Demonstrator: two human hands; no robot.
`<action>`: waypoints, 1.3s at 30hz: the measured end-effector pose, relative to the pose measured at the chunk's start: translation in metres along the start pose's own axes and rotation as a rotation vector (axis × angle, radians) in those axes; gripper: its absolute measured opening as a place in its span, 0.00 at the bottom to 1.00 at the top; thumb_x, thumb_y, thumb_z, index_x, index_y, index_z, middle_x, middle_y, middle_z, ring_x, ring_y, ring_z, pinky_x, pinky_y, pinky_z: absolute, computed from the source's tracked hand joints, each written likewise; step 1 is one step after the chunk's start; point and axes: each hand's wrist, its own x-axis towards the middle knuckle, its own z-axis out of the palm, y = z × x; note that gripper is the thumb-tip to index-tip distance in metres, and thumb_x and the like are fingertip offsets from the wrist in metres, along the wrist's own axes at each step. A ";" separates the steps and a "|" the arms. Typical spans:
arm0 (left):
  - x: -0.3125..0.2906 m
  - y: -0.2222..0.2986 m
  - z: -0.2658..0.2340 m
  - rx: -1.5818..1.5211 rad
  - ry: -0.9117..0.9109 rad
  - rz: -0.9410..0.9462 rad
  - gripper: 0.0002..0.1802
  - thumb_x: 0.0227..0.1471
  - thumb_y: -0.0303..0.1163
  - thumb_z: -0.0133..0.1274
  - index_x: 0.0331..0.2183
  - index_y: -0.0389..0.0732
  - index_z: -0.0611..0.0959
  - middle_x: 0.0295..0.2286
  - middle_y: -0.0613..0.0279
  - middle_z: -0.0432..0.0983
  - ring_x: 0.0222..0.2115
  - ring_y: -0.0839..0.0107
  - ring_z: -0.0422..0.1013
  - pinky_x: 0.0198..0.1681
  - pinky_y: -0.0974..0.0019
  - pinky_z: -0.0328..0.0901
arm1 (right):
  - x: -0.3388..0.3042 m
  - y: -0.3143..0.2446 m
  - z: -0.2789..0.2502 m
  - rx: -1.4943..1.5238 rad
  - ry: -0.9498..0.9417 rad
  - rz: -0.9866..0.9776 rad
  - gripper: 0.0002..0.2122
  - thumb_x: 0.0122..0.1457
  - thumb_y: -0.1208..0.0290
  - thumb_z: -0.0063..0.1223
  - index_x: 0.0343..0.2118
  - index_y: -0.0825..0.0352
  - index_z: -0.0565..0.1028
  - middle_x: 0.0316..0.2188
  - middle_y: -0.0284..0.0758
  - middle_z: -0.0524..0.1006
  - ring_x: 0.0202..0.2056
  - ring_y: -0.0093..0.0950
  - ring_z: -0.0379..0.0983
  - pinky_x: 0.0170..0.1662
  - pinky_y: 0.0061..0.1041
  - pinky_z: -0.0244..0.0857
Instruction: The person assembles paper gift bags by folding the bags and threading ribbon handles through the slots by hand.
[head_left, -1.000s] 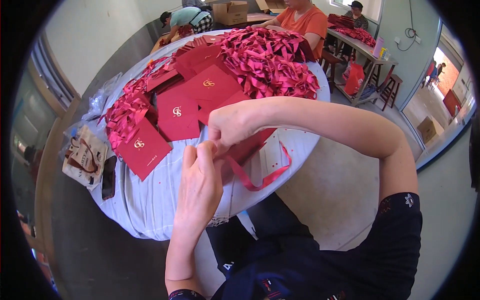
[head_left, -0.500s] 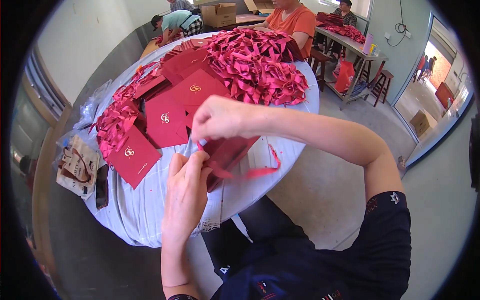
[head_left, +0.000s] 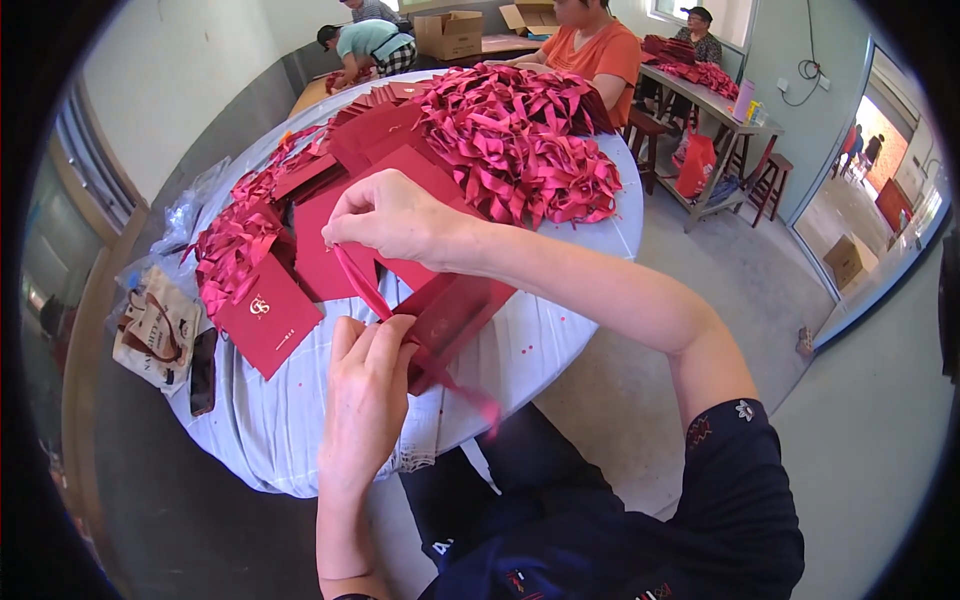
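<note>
My left hand [head_left: 368, 390] is closed on the edge of a dark red paper bag [head_left: 462, 318], tilted above the near part of the table. In a pinch, my right hand [head_left: 385, 218] holds one end of a red ribbon [head_left: 362, 282]. The ribbon is drawn taut from there down to the bag's edge at my left fingertips. Its other end hangs blurred to the right, below the bag. Flat red bags lie beyond my hands, one of them [head_left: 268, 315] to the left with a gold print. My left fingers hide where ribbon and bag meet.
A round table [head_left: 270, 430] with a pale cloth bears a big ribbon heap [head_left: 520, 140] and a smaller ribbon pile [head_left: 235, 250]. A phone [head_left: 203, 372] and a cloth bag [head_left: 158, 330] lie at its left edge. A person in orange [head_left: 597, 55] sits across; others work farther back.
My right hand has moved up and left, pulling the ribbon out long from my left fingers. The ribbon's loose end has dropped downward. My left hand has barely moved.
</note>
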 end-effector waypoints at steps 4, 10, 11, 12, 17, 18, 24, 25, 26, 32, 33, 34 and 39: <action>-0.005 -0.001 -0.004 -0.016 0.013 -0.018 0.12 0.42 0.16 0.55 0.34 0.32 0.78 0.25 0.54 0.74 0.27 0.59 0.64 0.32 0.60 0.63 | 0.007 -0.009 0.010 0.007 -0.014 -0.011 0.08 0.53 0.70 0.57 0.28 0.71 0.79 0.24 0.33 0.78 0.28 0.17 0.70 0.31 0.18 0.62; -0.002 -0.006 0.000 -0.025 0.034 -0.032 0.12 0.42 0.17 0.55 0.34 0.32 0.78 0.25 0.54 0.73 0.28 0.59 0.64 0.33 0.61 0.63 | 0.011 -0.010 0.004 -0.153 0.037 -0.077 0.08 0.56 0.71 0.54 0.32 0.72 0.77 0.24 0.30 0.75 0.25 0.15 0.69 0.28 0.17 0.63; -0.002 -0.007 0.001 -0.047 0.038 -0.039 0.12 0.42 0.17 0.55 0.34 0.32 0.78 0.24 0.54 0.73 0.28 0.59 0.64 0.33 0.61 0.63 | 0.007 -0.007 0.002 -0.149 0.021 -0.075 0.08 0.56 0.71 0.54 0.32 0.72 0.77 0.24 0.30 0.75 0.25 0.15 0.69 0.28 0.17 0.63; -0.002 -0.010 0.001 -0.044 0.043 -0.054 0.12 0.42 0.17 0.55 0.34 0.32 0.78 0.24 0.54 0.73 0.28 0.59 0.64 0.33 0.61 0.63 | 0.000 -0.002 -0.001 -0.157 0.130 -0.168 0.08 0.57 0.71 0.53 0.33 0.72 0.76 0.24 0.30 0.75 0.25 0.15 0.68 0.28 0.17 0.63; -0.006 -0.024 -0.001 -0.051 0.109 -0.094 0.12 0.43 0.17 0.55 0.34 0.33 0.78 0.25 0.54 0.74 0.28 0.61 0.64 0.32 0.63 0.62 | -0.080 -0.002 0.002 -0.253 0.313 -0.248 0.07 0.59 0.72 0.52 0.34 0.71 0.75 0.28 0.31 0.75 0.27 0.15 0.68 0.29 0.16 0.63; -0.004 -0.025 0.000 -0.050 0.105 -0.080 0.12 0.43 0.17 0.55 0.35 0.33 0.78 0.26 0.54 0.74 0.28 0.61 0.65 0.32 0.63 0.62 | -0.100 0.002 0.007 -0.311 0.267 -0.192 0.06 0.58 0.73 0.54 0.34 0.71 0.75 0.27 0.32 0.75 0.28 0.16 0.69 0.29 0.17 0.63; -0.001 -0.024 0.003 -0.068 0.093 -0.101 0.12 0.43 0.16 0.55 0.34 0.33 0.78 0.26 0.54 0.74 0.29 0.60 0.65 0.32 0.63 0.62 | -0.147 0.043 0.047 -0.271 0.149 -0.103 0.07 0.53 0.76 0.57 0.33 0.72 0.74 0.29 0.35 0.72 0.29 0.25 0.72 0.32 0.23 0.66; -0.002 -0.024 0.003 -0.062 0.089 -0.111 0.12 0.43 0.17 0.55 0.34 0.33 0.78 0.26 0.54 0.74 0.29 0.60 0.65 0.32 0.63 0.62 | -0.149 0.049 0.048 -0.268 0.125 -0.131 0.07 0.55 0.76 0.56 0.34 0.72 0.73 0.29 0.34 0.73 0.28 0.24 0.72 0.32 0.22 0.66; -0.001 -0.026 0.002 -0.060 0.088 -0.110 0.12 0.43 0.17 0.55 0.34 0.33 0.78 0.26 0.54 0.74 0.29 0.60 0.65 0.32 0.63 0.62 | -0.154 0.051 0.048 -0.266 0.126 -0.133 0.07 0.55 0.76 0.56 0.34 0.72 0.73 0.29 0.34 0.73 0.28 0.24 0.72 0.32 0.22 0.66; -0.001 -0.033 -0.004 0.001 0.052 -0.111 0.11 0.42 0.18 0.55 0.34 0.33 0.77 0.28 0.53 0.71 0.31 0.56 0.65 0.35 0.59 0.63 | -0.189 0.046 0.017 0.296 0.034 0.382 0.04 0.62 0.74 0.47 0.37 0.69 0.70 0.24 0.28 0.73 0.26 0.14 0.68 0.28 0.15 0.63; -0.001 -0.032 -0.003 -0.002 0.047 -0.111 0.11 0.42 0.18 0.55 0.34 0.33 0.77 0.28 0.53 0.71 0.31 0.56 0.65 0.35 0.59 0.63 | -0.194 0.045 0.012 0.299 0.038 0.386 0.04 0.62 0.74 0.47 0.37 0.69 0.70 0.24 0.28 0.73 0.26 0.14 0.68 0.28 0.15 0.63; 0.000 -0.032 -0.002 0.026 0.067 -0.107 0.10 0.42 0.19 0.56 0.33 0.34 0.77 0.29 0.54 0.70 0.32 0.56 0.64 0.36 0.59 0.62 | -0.198 0.043 0.006 0.270 0.071 0.382 0.04 0.62 0.75 0.47 0.37 0.69 0.71 0.24 0.27 0.72 0.25 0.14 0.68 0.28 0.15 0.63; 0.007 -0.025 -0.006 0.309 0.078 -0.037 0.09 0.44 0.21 0.56 0.33 0.34 0.77 0.31 0.55 0.67 0.35 0.59 0.64 0.39 0.63 0.60 | -0.216 0.044 -0.022 0.224 0.069 0.424 0.08 0.61 0.76 0.48 0.42 0.71 0.72 0.26 0.27 0.72 0.25 0.13 0.67 0.29 0.14 0.62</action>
